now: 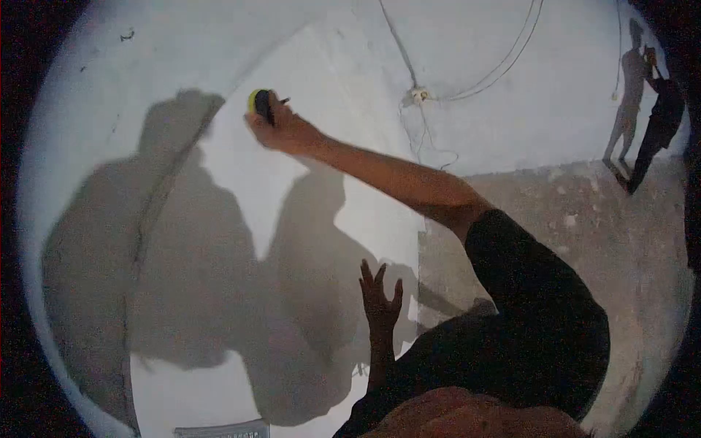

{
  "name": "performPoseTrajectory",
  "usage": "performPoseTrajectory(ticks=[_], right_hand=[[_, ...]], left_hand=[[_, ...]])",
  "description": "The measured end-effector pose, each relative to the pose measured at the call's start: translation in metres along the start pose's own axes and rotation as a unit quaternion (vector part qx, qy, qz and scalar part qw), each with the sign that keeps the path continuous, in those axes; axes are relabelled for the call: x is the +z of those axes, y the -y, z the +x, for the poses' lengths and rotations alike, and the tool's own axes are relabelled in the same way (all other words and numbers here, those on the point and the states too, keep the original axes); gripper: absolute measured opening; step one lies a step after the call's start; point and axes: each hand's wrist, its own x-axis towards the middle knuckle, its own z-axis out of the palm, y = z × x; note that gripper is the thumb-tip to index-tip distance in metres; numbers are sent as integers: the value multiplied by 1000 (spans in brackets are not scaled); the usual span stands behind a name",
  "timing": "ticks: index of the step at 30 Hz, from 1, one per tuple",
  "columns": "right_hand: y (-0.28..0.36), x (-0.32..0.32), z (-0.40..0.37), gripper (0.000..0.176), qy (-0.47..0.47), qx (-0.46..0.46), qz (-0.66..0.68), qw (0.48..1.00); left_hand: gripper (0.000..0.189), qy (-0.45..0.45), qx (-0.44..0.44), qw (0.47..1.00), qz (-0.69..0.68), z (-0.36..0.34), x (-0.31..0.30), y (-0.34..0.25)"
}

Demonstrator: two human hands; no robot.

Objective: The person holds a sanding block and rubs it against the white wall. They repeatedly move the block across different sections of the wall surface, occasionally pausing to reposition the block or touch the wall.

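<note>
My right hand (281, 130) reaches up along the white panel (380, 182), its fingers wrapped round a rounded black-and-yellow hand tool (263, 106). The tool's yellow rim faces left, close to the panel's surface, and a short dark piece sticks out on its right side. My palm and fingers hide part of it, so I cannot tell its exact kind. Lower down, my left hand (380, 296) is raised in shadow in front of the panel's lower right part. Its fingers are spread, with nothing in them. Large shadows fall across the panel.
Cables hang on the wall (482, 139) from a small fixture (418, 95). A person in dark clothes (663, 113) stands at the far right, casting a shadow on the wall. Rough floor (555, 212) spreads at the right. A grey slotted object (226, 429) shows at the bottom edge.
</note>
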Motion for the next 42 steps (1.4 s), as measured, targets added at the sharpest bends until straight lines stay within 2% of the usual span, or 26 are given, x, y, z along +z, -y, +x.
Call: performPoseTrajectory(ticks=[1, 2, 4, 7, 9, 11, 14, 17, 19, 20, 21, 23, 24, 25, 27, 31, 33, 37, 39, 40, 42], right_hand=[[25, 1, -19, 97, -11, -44, -41, 998], [27, 13, -19, 93, -24, -47, -61, 997], [35, 58, -48, 90, -41, -72, -84, 993], [40, 65, -53, 85, -70, -49, -99, 991], [51, 67, -62, 87, -47, -34, -127, 990], [71, 61, -87, 105, 61, -56, -41, 996], [76, 62, -89, 107, 51, -95, -84, 991], [69, 67, -80, 106, 30, -72, -53, 996], [79, 63, -75, 107, -7, -13, -42, 999], [81, 64, -84, 104, -14, -52, -47, 997], [83, 70, -96, 104, -14, -50, -46, 998], [88, 75, -112, 99, -28, -163, -142, 976], [89, 73, -117, 94, -29, -183, -150, 971], [84, 84, -135, 94, -31, -186, -159, 969], [70, 95, -141, 91, -57, -254, -226, 939], [72, 91, -139, 89, -73, -242, -221, 942], [67, 94, -129, 89, -87, -195, -179, 960], [69, 104, -148, 90, -85, -213, -174, 958], [60, 107, -134, 88, -147, -230, -140, 952], [61, 108, -128, 89, -157, -185, -181, 953], [49, 104, -103, 82, -178, -187, -151, 954]], left_hand=[[55, -6, 5, 1000, -4, -2, 2, 5], [53, -2, 0, 1000, -2, -7, 1, 10], [51, -8, -8, 1000, -12, -58, 3, 39], [51, -27, 16, 999, -26, -72, -1, 48], [51, -39, 20, 999, -29, -86, -3, 50], [52, -53, 25, 998, -34, -74, -7, 49], [51, -22, -5, 998, -55, -70, -1, 47], [51, -5, 4, 997, -78, -82, 2, 36], [52, 29, 5, 996, -86, -70, -5, 18], [52, 31, 4, 996, -83, -63, -2, 13], [53, 27, 11, 995, -95, -63, 5, 12], [54, 21, 24, 994, -107, -58, 9, 11], [54, 33, 28, 994, -105, -54, 11, 8], [54, 47, 33, 993, -105, -75, 16, 14], [55, 47, 45, 992, -104, -85, 17, 22], [55, 32, 61, 992, -108, -90, -1, 11], [54, 30, 49, 994, -96, -83, -6, 13], [53, 22, 16, 994, -102, -97, -3, 18], [53, 16, 7, 995, -96, -103, 2, 20], [54, 22, 4, 996, -87, -107, 1, 22], [54, 20, 9, 996, -84, -113, 1, 26]])
